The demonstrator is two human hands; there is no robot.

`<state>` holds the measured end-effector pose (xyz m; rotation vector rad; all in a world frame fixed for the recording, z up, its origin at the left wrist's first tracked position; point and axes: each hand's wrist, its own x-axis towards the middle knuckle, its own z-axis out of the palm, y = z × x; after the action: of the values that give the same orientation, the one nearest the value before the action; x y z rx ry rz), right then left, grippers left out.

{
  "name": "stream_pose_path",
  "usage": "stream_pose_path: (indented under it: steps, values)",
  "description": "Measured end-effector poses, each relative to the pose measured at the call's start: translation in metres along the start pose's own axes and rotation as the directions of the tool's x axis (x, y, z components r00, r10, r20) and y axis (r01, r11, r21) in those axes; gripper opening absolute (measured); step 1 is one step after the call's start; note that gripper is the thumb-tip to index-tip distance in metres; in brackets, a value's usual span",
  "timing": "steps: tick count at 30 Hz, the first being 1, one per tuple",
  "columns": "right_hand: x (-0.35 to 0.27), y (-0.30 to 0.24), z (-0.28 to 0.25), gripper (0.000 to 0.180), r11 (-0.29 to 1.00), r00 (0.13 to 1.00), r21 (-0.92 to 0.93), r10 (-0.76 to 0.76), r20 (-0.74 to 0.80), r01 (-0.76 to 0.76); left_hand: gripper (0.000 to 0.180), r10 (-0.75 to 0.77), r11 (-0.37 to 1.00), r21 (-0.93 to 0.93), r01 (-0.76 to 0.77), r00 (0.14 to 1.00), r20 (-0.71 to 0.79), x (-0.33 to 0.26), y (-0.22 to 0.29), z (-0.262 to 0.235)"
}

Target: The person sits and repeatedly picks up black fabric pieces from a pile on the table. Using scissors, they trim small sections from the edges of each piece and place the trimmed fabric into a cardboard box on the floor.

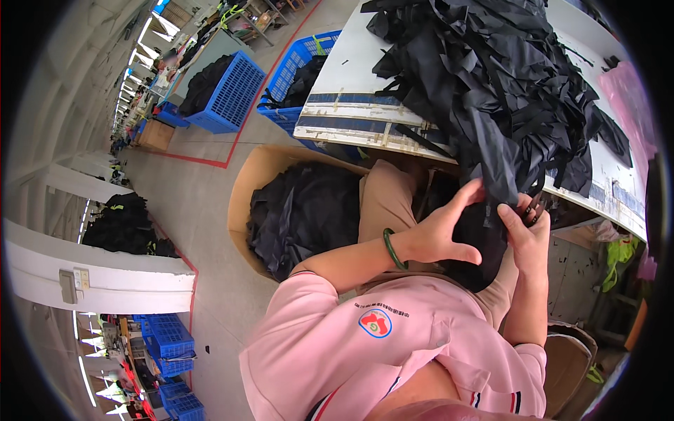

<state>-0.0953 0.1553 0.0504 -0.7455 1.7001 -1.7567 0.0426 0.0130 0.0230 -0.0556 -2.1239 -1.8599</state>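
Observation:
A large heap of black fabric pieces (484, 84) covers much of the white table, and some hang over its near edge. My left hand (446, 228) is beside the hanging cloth, thumb and fingers spread apart; one fingertip meets the cloth's edge. To its right, my right hand (525, 228) is closed, its thumb pressed on the lower end of a hanging black fabric strip (500, 172). Something small and dark shows among the right fingers, too unclear to name. More black cloth (481, 242) lies on my lap beneath both hands.
A cardboard box (242, 203) filled with black cloth stands left of my legs. Blue crates (228, 91) with dark cloth sit farther left on the floor. Pink plastic (628, 105) lies at the table's right side. Another cardboard container (569, 365) stands near my right elbow.

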Motion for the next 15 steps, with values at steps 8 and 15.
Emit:
stream_pose_path:
  steps: [8,15]
  values:
    - [-0.003,0.005,0.005,0.009,0.999,0.994,-0.017,-0.037,-0.106,0.035,0.013,-0.154,0.97,-0.208,0.127,0.98,-0.122,0.024,-0.014,0.0]
    - [0.01,0.015,-0.007,0.013,0.903,0.986,0.406,0.165,-0.024,-0.141,0.014,-0.152,0.939,-0.333,0.081,0.969,-0.195,0.025,-0.013,-0.028]
